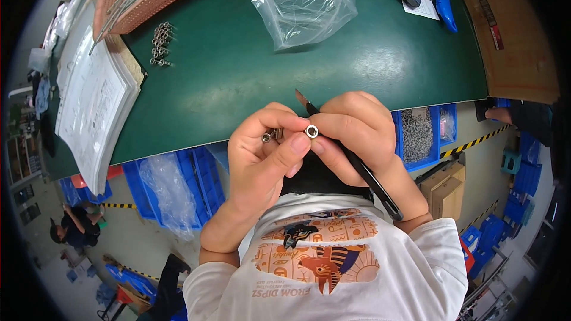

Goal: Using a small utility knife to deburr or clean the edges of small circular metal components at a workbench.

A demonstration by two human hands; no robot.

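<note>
Head view looks down on two hands near the close edge of a green worktop. The left hand has its thumb and first finger pinched on a small shiny metal ring. The ring is up in front of the white shirt, between the two hands, and its round hole faces up. More little metal bits are tucked in the curled fingers of the left hand.

The right hand has its fingers curled around a black knife. The knife leans across that hand, with its pointy blade toward the worktop and its handle end by the wrist. The right thumb and first finger also come right up to the ring, but I cannot tell if they squeeze it.

On the worktop, to the left, is a little bunch of metal parts. Just beside it is a pink basket with thin rods in it. A thick stack of papers hangs over the worktop's edge. At the far side lies a see-through bag. Off to the right is a blue tool, near a big brown box. Below the worktop are blue bins.
</note>
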